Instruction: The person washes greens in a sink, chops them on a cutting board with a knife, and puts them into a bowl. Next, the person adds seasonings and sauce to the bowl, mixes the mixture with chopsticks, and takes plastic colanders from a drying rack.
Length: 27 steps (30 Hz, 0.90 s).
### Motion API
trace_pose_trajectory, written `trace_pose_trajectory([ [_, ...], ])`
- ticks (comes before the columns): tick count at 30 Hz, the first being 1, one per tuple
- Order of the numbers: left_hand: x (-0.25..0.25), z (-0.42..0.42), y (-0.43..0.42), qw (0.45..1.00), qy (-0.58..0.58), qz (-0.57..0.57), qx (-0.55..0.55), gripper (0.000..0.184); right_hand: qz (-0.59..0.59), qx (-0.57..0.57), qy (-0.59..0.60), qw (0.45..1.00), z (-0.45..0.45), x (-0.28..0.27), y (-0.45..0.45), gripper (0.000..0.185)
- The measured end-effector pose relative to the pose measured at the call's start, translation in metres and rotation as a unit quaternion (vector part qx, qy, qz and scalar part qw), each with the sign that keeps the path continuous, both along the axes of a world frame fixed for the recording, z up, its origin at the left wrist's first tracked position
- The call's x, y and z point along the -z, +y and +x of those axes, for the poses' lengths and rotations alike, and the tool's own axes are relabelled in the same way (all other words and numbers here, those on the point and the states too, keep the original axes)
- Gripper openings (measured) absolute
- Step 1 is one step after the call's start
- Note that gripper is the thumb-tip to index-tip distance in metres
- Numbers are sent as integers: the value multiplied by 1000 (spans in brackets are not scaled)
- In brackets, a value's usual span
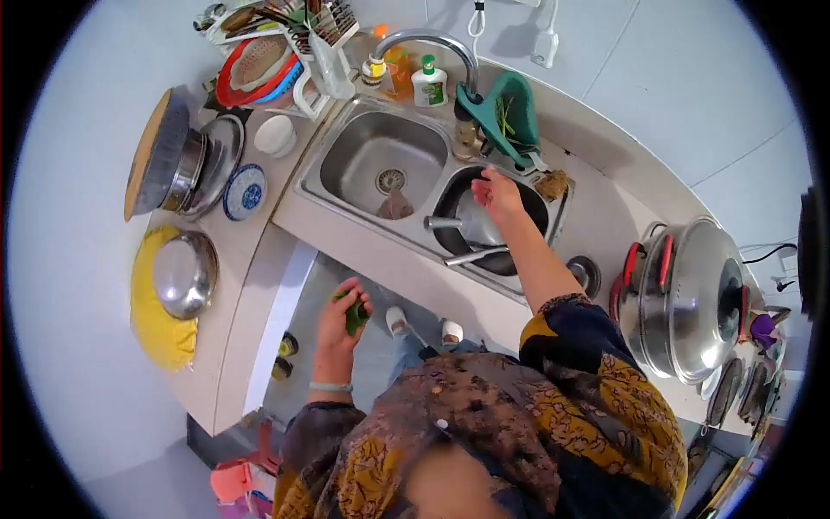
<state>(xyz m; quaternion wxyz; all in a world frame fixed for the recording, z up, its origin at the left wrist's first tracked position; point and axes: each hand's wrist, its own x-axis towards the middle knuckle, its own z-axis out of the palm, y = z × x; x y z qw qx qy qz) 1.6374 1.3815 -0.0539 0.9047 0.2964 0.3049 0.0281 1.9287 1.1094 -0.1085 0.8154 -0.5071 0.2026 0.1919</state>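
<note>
My left hand [343, 322], with a light band at its wrist, is closed around some green leaves [355, 318], held over the floor in front of the counter. My right hand [499, 195] reaches over the right sink basin, fingers apart and nothing visible in them. Just beyond its fingertips is a teal corner strainer [516, 108] with green stems inside. Below that hand, a dark pan [447, 195] sits in the basin. Two metal handles [443, 222] stick out toward me, and my forearm hides part of the pan.
The left basin [346, 164] has a brownish item by its drain. A curved faucet [432, 36], soap bottle [430, 84] and orange bottle [397, 71] stand behind. A large steamer pot [700, 294] is at right; bowls, a blue-patterned plate [245, 192] and a metal basin [185, 274] are at left.
</note>
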Motion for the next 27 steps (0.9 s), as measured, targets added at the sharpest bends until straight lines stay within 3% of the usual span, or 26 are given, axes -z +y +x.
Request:
trace_pose_trajectory([
  [9,33,231,59,987,-45,-52,148,24,-40,75,-19,996,43,31,36,25],
  [14,29,339,75,973,-94,-100,187,24,2,134,104,985,45,44,44,20],
  [20,33,403,79,945,-142,-191,224,30,-42,184,90,978,33,73,62,18],
  [24,33,419,84,942,-120,-202,238,20,-61,185,111,975,35,76,62,19],
  [27,39,425,89,943,-114,-196,243,34,-60,190,108,974,38,75,62,19],
])
